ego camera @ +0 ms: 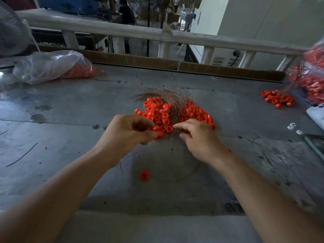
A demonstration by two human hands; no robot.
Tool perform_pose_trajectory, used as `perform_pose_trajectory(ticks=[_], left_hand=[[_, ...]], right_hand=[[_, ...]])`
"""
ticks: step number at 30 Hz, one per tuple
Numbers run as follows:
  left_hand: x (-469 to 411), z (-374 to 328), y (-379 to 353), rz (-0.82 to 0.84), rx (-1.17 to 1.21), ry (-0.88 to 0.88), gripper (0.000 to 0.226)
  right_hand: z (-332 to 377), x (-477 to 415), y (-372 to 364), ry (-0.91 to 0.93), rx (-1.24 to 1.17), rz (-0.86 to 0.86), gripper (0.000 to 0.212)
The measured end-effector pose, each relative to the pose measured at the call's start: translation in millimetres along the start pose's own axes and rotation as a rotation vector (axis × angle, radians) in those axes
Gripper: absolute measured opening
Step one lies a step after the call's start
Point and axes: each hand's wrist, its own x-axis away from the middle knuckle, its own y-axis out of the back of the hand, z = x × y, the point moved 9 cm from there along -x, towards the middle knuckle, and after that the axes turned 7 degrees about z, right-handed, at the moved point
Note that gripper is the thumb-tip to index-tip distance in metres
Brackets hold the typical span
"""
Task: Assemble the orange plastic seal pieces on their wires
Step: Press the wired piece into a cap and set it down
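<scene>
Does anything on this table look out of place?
One orange seal piece lies alone on the table, apart from the main pile, nearer the person. It looks like a stray.

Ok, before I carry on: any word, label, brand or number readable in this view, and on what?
No text reads anywhere in the head view.
Round sticker on the pale cabinet: too small and blurred to read.
Clear plastic bag: no print visible.
Orange seal pieces: no markings legible.
White object at the right edge: no lettering shows.
</scene>
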Motion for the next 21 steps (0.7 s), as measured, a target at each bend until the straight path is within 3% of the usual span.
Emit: perform_pose_trajectory(ticks=[6, 10, 15, 21], left_hand=[[2.5, -5.0, -1.2, 0.036, -0.021, -0.012, 0.013], [7.3, -16.9, -6.5, 0.056, -0.106, -0.115, 0.019], [20.2, -41.3, -24.9, 0.14, -0.299, -0.348, 0.025], [32.9, -51.3, -39.5, 0.302, -0.161, -0.443, 0.023]], right_hand=[[14.8, 15.0, 42.4, 0.102, -0.119, -0.301, 0.015], [30.2, 32.2, 62.9, 0.22, -0.085, -0.414, 0.011], [59.6, 49.9, 66.8, 0.387, -0.08, -0.456, 0.011], [93.4, 63.0, 50.9, 0.591, -0.048, -0.411, 0.012]])
